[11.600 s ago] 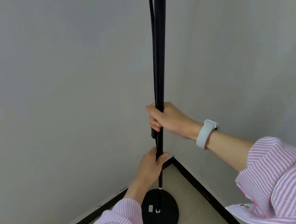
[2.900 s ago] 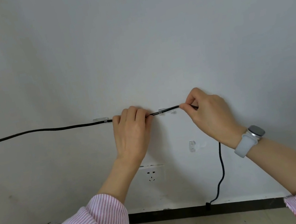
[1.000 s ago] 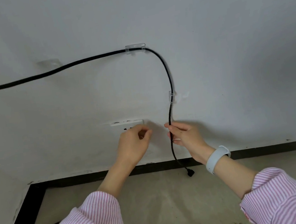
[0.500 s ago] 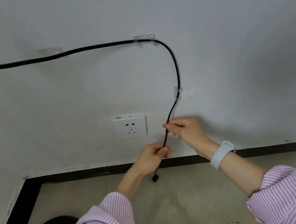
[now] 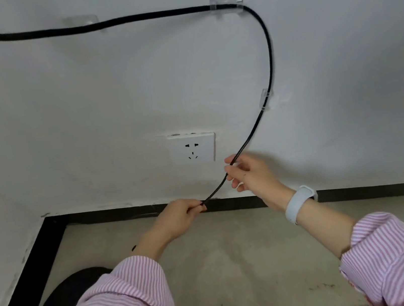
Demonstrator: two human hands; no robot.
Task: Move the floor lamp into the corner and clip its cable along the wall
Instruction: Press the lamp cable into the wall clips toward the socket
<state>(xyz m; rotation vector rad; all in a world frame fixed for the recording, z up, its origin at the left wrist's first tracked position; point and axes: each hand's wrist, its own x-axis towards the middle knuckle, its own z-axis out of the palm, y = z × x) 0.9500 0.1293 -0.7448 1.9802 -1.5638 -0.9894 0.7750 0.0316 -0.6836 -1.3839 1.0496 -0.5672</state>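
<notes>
The black lamp cable (image 5: pixel 267 44) runs along the white wall from the upper left. It passes a clear clip (image 5: pixel 82 22), goes through a second clear clip (image 5: pixel 226 6), bends down and passes a third clip (image 5: pixel 265 99). Below that clip the cable slants down to the left. My right hand (image 5: pixel 250 173) pinches it just right of the wall socket (image 5: pixel 192 149). My left hand (image 5: pixel 181 215) is closed on the cable's free end by the skirting; the plug is hidden in my fist. The lamp's round black base (image 5: pixel 66 290) shows at lower left.
A black skirting board (image 5: pixel 376 190) lines the bottom of both walls and meets in the corner at left. The floor (image 5: pixel 240 266) is bare grey concrete. My striped sleeves fill the bottom of the view.
My left hand has drawn the cable's end further down and left, so the stretch below the third clip now slants tight. My right hand has stayed on the cable near the socket.
</notes>
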